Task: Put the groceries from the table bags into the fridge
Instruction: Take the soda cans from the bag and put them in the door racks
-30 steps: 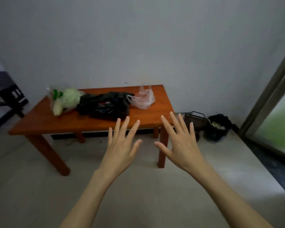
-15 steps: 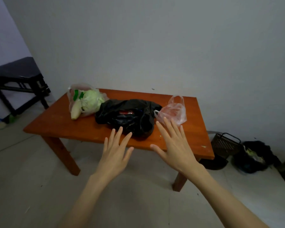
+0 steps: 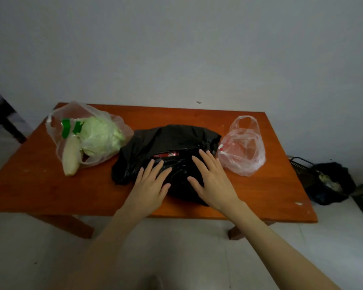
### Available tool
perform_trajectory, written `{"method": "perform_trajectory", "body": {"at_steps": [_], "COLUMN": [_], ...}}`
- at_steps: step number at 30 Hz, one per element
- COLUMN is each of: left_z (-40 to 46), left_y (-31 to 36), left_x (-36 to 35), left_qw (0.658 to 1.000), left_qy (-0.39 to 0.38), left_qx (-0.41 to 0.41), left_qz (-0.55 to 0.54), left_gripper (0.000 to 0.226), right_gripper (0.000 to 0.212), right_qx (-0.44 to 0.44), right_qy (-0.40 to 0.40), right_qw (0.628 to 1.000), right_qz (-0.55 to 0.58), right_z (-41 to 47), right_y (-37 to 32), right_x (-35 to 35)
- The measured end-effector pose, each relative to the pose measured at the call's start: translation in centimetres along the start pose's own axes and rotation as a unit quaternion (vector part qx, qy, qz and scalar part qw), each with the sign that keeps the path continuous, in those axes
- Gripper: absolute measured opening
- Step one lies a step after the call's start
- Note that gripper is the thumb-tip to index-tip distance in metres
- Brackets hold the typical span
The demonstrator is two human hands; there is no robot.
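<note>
Head view at the orange bench. Both hands hover over or rest lightly on the black bag at mid-bench; contact cannot be told. The left hand and the right hand lie palm down with the fingers wide and straight, holding nothing. Just beyond the fingertips a slit in the black bag shows a red packet. Off to the left of the left fingers lies a clear bag with a cabbage and a white radish jutting from its mouth. Just to the right of the right fingers slumps a pink-tinted bag, its contents unclear. The fridge is not in view.

Step in hand, as judged: the opening of the task, with all three bags full and unhandled. The next move calls for parting the loose black film at the slit, then closing the fingers round an item inside; thin plastic is likely to cling and drag.
</note>
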State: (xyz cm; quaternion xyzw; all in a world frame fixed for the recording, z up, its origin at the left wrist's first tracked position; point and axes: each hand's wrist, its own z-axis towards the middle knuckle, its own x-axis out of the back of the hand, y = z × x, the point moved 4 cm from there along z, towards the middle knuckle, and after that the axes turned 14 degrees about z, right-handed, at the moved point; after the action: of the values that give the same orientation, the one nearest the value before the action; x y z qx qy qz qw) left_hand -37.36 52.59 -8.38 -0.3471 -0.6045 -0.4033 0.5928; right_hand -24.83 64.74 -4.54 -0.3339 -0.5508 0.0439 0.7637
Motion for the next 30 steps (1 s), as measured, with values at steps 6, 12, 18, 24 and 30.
{"method": "perform_trajectory", "body": {"at_steps": [6, 12, 18, 24, 30], "left_z": [6.0, 11.4, 16.2, 21.1, 25.4], "left_y": [-3.1, -4.4, -7.6, -10.6, -12.3], "left_x": [-2.7, -6.5, -8.7, -9.3, -10.9], "left_qw": [0.996, 0.991, 0.990, 0.982, 0.984], "left_qy": [0.000, -0.062, -0.090, -0.112, -0.145], "left_qx": [-0.086, -0.103, -0.054, -0.079, -0.074], "left_qz": [0.019, 0.051, 0.092, 0.132, 0.067], "left_gripper": [0.048, 0.046, 0.061, 0.097, 0.095], "right_gripper": [0.046, 0.052, 0.062, 0.061, 0.058], "right_qx": [-0.071, -0.096, -0.157, -0.210, -0.258], "right_qy": [0.000, -0.036, -0.115, -0.160, -0.124], "right_qw": [0.997, 0.994, 0.979, 0.958, 0.951], "right_qz": [-0.022, -0.038, -0.066, -0.108, -0.118], "right_z": [5.8, 10.3, 13.3, 15.7, 18.7], "right_y": [3.6, 6.7, 11.4, 15.2, 18.8], "right_x": [-2.9, -5.3, -7.1, -8.1, -7.3]}}
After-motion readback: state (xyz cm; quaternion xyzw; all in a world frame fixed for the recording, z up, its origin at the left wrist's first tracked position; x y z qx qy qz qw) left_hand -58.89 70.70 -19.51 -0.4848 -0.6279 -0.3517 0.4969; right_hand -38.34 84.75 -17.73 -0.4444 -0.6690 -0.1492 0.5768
